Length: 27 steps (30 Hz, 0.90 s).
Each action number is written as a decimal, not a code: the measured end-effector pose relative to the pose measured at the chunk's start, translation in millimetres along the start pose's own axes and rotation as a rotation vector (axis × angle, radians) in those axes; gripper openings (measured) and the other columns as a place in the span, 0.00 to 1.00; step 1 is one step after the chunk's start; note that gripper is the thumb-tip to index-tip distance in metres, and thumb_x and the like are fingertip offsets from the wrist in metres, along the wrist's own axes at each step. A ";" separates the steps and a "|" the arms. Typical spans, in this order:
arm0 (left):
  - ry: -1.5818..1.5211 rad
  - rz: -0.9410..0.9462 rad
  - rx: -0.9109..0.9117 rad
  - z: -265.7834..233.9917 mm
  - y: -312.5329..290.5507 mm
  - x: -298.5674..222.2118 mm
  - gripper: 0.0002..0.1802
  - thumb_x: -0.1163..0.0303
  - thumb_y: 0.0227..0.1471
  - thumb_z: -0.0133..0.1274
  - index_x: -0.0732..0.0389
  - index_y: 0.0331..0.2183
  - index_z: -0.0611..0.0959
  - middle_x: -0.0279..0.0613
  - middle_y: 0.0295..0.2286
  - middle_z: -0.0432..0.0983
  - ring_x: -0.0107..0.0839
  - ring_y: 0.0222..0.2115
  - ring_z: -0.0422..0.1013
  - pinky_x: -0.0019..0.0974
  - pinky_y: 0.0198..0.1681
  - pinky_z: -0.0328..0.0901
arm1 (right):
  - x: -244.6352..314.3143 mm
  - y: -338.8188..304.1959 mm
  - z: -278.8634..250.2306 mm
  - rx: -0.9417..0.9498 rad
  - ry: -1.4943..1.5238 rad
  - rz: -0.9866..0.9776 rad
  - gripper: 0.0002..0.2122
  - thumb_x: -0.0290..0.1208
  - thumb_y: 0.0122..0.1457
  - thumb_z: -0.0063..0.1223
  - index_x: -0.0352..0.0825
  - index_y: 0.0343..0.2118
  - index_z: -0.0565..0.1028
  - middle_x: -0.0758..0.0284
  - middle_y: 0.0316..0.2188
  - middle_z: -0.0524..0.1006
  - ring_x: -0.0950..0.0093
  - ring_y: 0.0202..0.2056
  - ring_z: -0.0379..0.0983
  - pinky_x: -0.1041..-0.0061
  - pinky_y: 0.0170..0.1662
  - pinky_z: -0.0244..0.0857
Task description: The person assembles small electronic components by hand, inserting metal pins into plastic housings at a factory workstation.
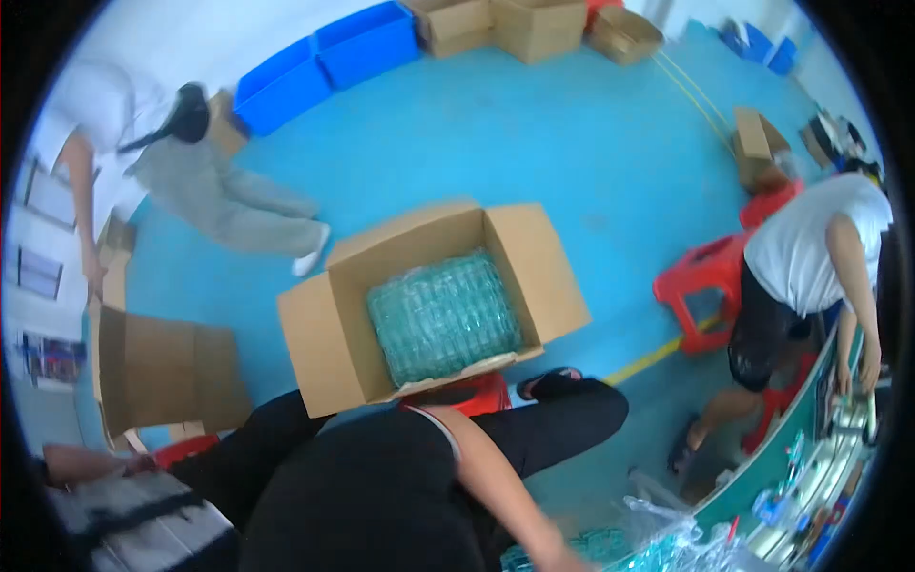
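"Why is that brown cardboard carton [545, 272] sitting with its side flaps splayed?"

"Probably to be keeping its mouth clear. The red plastic stool [484, 393] underneath seems to be supporting it, perhaps lifting it toward the seated person's reach"

"And inside?"

"Glossy, clear teal packs [443, 315] are lying in close rows, filling the floor of it while the walls are rising above them"

"What are the hands doing?"

"The bare right hand [562, 561] is stretching down away from the carton, beside loose teal plastic pieces [600, 545]. It's blurring and running out of sight, so I can't tell whether it's grasping anything. Another bare hand [141, 464] is showing low on the left; I can't tell whose, so I'm not judging the left one"

"Other containers?"

"A second brown cardboard carton [162, 367] is standing at the left, and two blue rectangular bins [367, 43] are lining the wall"
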<state>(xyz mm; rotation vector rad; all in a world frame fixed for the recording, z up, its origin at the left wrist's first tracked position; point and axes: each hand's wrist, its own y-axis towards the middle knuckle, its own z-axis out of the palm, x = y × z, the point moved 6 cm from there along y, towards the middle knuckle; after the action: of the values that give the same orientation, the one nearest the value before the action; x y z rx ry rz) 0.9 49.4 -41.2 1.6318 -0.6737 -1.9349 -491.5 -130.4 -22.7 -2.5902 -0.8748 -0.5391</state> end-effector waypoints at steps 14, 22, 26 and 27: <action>0.645 -0.823 -0.315 -245.4 -126.2 -48.0 0.20 0.75 0.60 0.55 0.66 0.54 0.77 0.35 0.32 0.73 0.23 0.31 0.67 0.29 0.38 0.67 | 137.9 19.1 -45.9 -0.762 -0.219 0.798 0.12 0.31 0.51 0.55 0.31 0.35 0.81 0.50 0.37 0.81 0.50 0.42 0.77 0.55 0.47 0.71; 0.446 -0.168 0.324 -131.6 115.4 -6.2 0.22 0.84 0.52 0.56 0.68 0.50 0.78 0.40 0.30 0.74 0.27 0.28 0.66 0.28 0.31 0.62 | 204.8 -113.2 34.9 -0.808 -0.003 0.999 0.10 0.32 0.56 0.57 0.31 0.36 0.82 0.54 0.30 0.82 0.58 0.34 0.80 0.63 0.41 0.72; 0.420 0.089 0.803 -28.7 153.4 -18.6 0.26 0.78 0.45 0.63 0.63 0.49 0.80 0.49 0.41 0.76 0.46 0.40 0.73 0.45 0.45 0.69 | 205.0 -164.3 49.6 -0.955 0.178 1.106 0.08 0.26 0.56 0.57 0.30 0.37 0.81 0.56 0.30 0.82 0.62 0.33 0.81 0.66 0.39 0.73; 0.412 0.186 0.903 -3.4 151.3 -23.0 0.26 0.75 0.44 0.66 0.62 0.49 0.81 0.50 0.45 0.75 0.50 0.46 0.73 0.49 0.50 0.68 | 200.8 -163.3 51.7 -0.955 0.191 1.117 0.08 0.26 0.56 0.57 0.30 0.37 0.81 0.56 0.30 0.82 0.62 0.33 0.81 0.66 0.39 0.73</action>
<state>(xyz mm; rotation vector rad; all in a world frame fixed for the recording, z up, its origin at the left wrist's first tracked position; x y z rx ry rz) 18.1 -47.8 75.8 2.2678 -1.5835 -1.1236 -434.5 114.3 58.0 -3.0939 1.1629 -0.9173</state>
